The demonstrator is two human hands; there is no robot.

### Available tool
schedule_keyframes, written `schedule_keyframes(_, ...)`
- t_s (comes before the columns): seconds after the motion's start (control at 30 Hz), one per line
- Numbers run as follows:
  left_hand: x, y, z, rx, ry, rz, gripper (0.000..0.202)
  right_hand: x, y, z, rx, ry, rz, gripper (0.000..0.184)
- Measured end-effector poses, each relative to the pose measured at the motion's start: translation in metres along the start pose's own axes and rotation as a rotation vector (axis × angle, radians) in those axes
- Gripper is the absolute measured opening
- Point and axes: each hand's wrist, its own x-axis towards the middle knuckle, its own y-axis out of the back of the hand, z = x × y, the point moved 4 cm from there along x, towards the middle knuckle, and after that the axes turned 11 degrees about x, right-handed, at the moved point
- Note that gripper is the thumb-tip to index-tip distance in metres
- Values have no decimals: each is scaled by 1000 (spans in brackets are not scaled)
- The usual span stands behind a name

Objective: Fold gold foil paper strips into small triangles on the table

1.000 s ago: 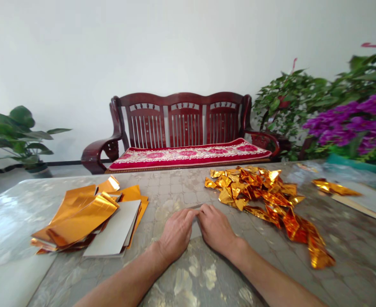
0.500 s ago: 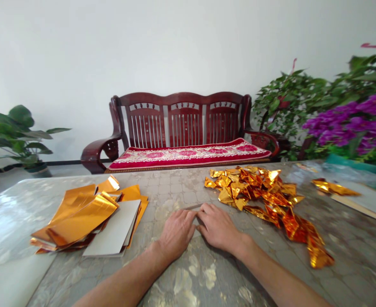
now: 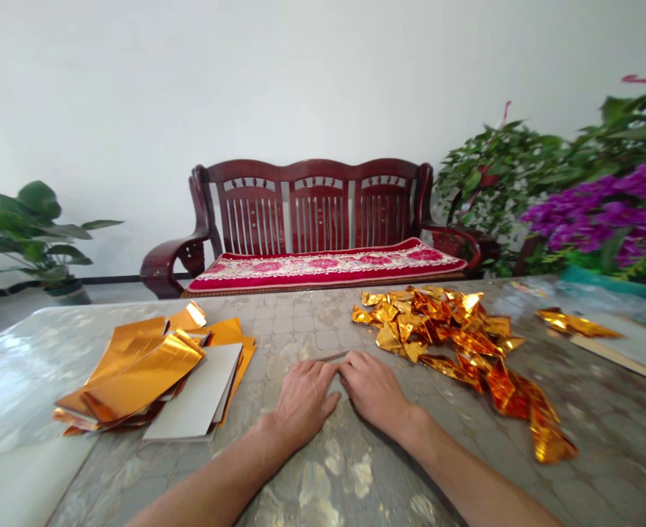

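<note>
Open flat, left hand (image 3: 304, 399) and right hand (image 3: 375, 391) press what seems a sheet (image 3: 334, 356); foil pile (image 3: 455, 337) nearby.

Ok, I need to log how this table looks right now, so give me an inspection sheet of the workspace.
Surface: glossy patterned tabletop.
Job's things: thin sheet under both hands, only its far edge showing; stack of flat gold foil sheets on the left, some pale side up; pile of folded gold foil pieces on the right.
Clutter: single folded gold piece on a pale board, far right.
Grips: left hand and right hand lie palm down, close together, on the sheet.
Cables: nothing seen.
Surroundings: dark wooden bench with red cushion; potted plant left; purple flowers right.
</note>
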Motion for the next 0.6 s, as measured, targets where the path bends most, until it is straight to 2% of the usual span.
schedule_keyframes(0.23,0,4,0,-17,-25,16,39,1,0,3,21,-35,-1,22)
schedule_keyframes(0.5,-1,3,5,41,-30,-26,36,0,-1,3,95,-80,29,22)
schedule_keyframes(0.6,-1,1,6,59,-21,-28,28,0,-1,6,146,-98,48,25)
